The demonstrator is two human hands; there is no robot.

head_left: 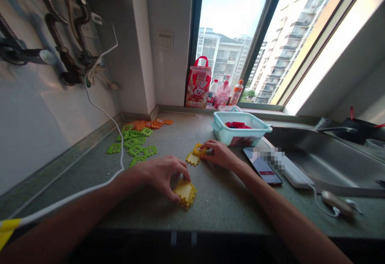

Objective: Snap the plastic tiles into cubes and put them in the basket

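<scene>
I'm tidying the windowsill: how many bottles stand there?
3 visible: red-capped bottle beside the rabbit-print bag, pink pump bottle in the middle, orange-capped bottle on the right. Others may be hidden.

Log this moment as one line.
left hand: on yellow stack | right hand: at yellow pieces | green pieces: left of both hands

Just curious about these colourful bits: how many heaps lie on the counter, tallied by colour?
Orange heap: 1
Green heap: 1
Yellow: 2 (yellow stack at the left hand, yellow cluster at the right hand)
Total: 4
Single pieces overlap too much to count.
</scene>
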